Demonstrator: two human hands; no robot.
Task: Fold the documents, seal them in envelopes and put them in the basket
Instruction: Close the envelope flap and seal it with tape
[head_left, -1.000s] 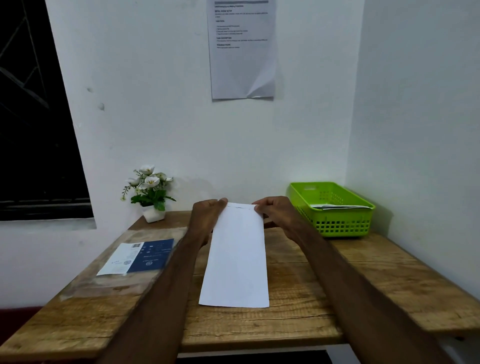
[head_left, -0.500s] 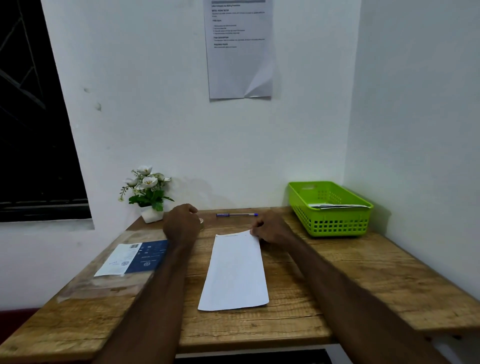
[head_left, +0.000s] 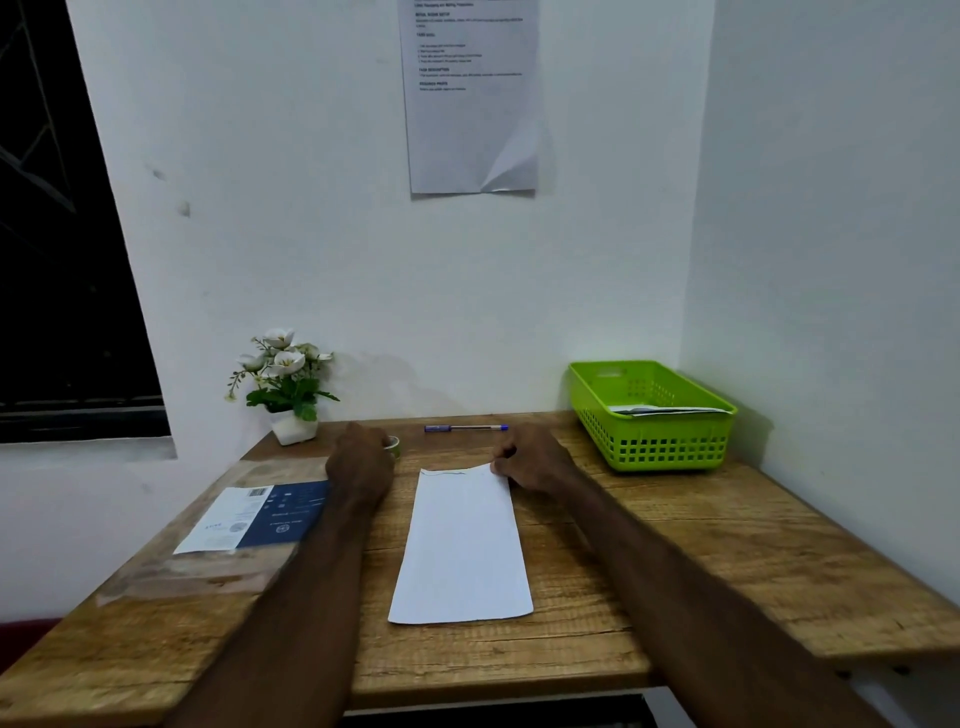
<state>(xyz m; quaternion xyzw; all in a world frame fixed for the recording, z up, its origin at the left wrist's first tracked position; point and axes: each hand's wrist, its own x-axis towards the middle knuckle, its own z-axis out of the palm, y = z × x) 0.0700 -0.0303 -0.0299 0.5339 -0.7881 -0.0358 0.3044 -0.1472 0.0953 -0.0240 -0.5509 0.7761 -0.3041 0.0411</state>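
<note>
Now, right hand (head_left: 530, 460): fingers curled, pinching far corner of folded paper (head_left: 462, 545).
Left hand (head_left: 361, 460): at tape roll (head_left: 393, 446); grip unclear.
Basket (head_left: 654, 452): holds envelopes.

Wooden desk (head_left: 727, 545) carries: folded white document (head_left: 462, 545) at centre, green basket (head_left: 649, 447) at far right corner, blue pen (head_left: 465, 428) along far edge, potted flowers (head_left: 285, 384) at far left corner, blue-and-white packet (head_left: 254, 512) near left edge.
</note>
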